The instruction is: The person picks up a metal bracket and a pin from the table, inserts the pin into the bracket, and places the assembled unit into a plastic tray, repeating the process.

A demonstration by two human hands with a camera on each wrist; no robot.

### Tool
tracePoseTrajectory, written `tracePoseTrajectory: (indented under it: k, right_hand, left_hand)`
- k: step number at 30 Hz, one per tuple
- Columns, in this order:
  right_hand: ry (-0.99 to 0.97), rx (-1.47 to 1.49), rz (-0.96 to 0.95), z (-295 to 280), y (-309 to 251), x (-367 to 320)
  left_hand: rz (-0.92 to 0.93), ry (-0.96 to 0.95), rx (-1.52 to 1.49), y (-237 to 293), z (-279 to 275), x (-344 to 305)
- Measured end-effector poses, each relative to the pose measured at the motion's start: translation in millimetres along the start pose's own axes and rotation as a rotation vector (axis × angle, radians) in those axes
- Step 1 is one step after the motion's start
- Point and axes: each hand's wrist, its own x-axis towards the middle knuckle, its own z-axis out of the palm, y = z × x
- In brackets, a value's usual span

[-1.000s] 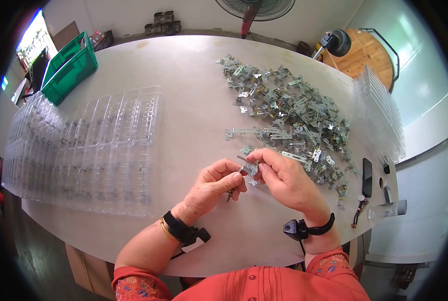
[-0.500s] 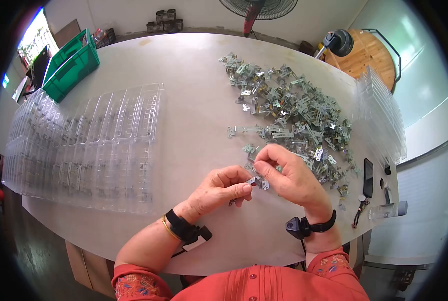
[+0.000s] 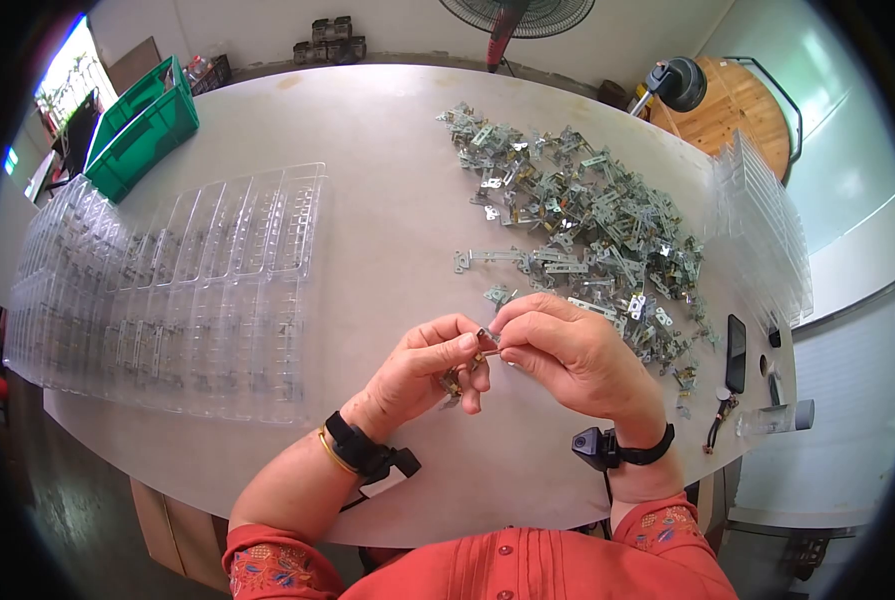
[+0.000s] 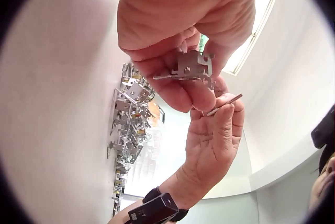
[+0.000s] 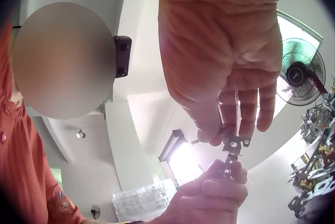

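The bracket (image 4: pixel 192 66) sits in the curled fingers of the left hand (image 3: pixel 415 372), just left of the right hand (image 3: pixel 579 362), which pinches a thin rod (image 4: pixel 236 98) between thumb and finger, its long axis running roughly left to right. Both hands are nearly closed, fingertips close together above the near side of the desk (image 3: pixel 387 190). The metal heap (image 3: pixel 607 220) lies far and right, nearer the right hand; clear trays (image 3: pixel 217 235) stand left, a fan (image 3: pixel 502 30) beyond the far edge.
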Motion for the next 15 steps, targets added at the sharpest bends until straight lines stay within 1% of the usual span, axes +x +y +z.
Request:
tracePoseTrajectory:
  k: [1, 5, 7, 8, 10, 11, 12, 14, 15]
  right_hand:
    - [-0.001, 0.064, 0.035, 1, 0, 0]
    - [0.014, 0.118, -0.003, 0, 4, -1]
    - [0.143, 0.337, 0.149, 1, 9, -3]
    - [0.145, 0.335, 0.144, 2, 12, -2]
    - [0.283, 0.612, 0.284, 5, 18, -1]
    - [0.309, 0.647, 0.338, 6, 19, -1]
    - [0.312, 0.647, 0.335, 7, 20, 0]
    - [0.288, 0.702, 0.465, 10, 24, 2]
    - [0.291, 0.703, 0.464, 11, 27, 2]
  left_hand:
    - [-0.017, -0.01, -0.028, 1, 0, -1]
    - [-0.053, -0.053, -0.123, -1, -7, 3]
    - [0.05, -0.128, -0.208, -5, -16, 7]
    - [0.052, -0.131, -0.203, -8, -16, 8]
    - [0.276, 0.052, -0.059, -10, -6, 10]
    - [0.28, 0.02, 0.016, -9, -9, 9]
    - [0.278, 0.017, 0.02, -8, -7, 10]
    - [0.349, 0.103, 0.01, -8, -4, 11]
    - [0.348, 0.102, 0.013, -8, -5, 11]
